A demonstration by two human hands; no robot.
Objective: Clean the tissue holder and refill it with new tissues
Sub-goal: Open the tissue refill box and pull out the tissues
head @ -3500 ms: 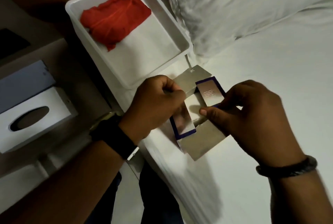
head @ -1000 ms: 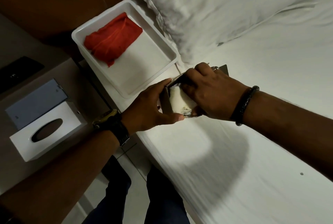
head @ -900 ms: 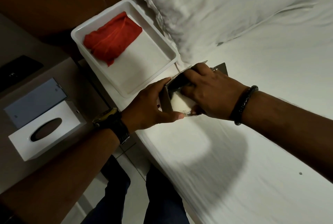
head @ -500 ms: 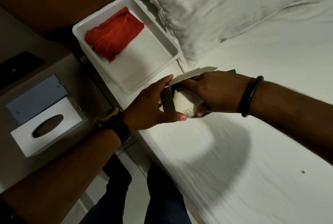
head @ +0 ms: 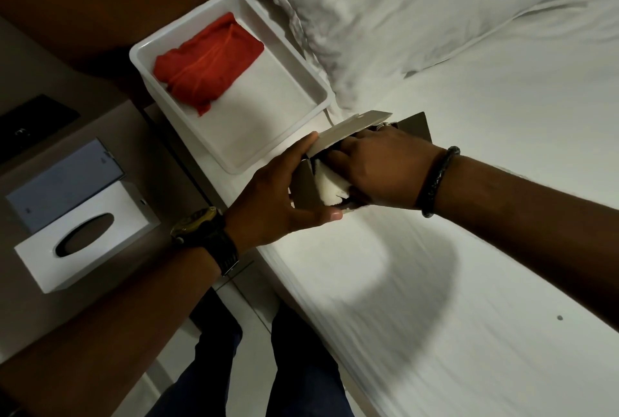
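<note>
A cardboard tissue pack (head: 306, 187) with opened flaps lies on the bed edge. My left hand (head: 278, 202) grips its near end, thumb under, fingers along the side. My right hand (head: 378, 172) reaches inside the pack and its fingers curl round the white tissue stack (head: 330, 187), which sticks partly out. The white tissue holder (head: 83, 239) with an oval slot stands on the bedside table at the left, with its grey base plate (head: 63, 188) lying beside it.
A white tray (head: 301, 71) holding a red cloth (head: 207, 61) sits on the bed corner behind the pack. A pillow (head: 418, 7) lies at the top right. A dark phone (head: 30, 121) rests on the brown table. My legs stand between table and bed.
The flaps were folded open, then my right hand went into the pack and took hold of the tissues. Over the last second the upper flap has lifted and the stack has slid slightly outward.
</note>
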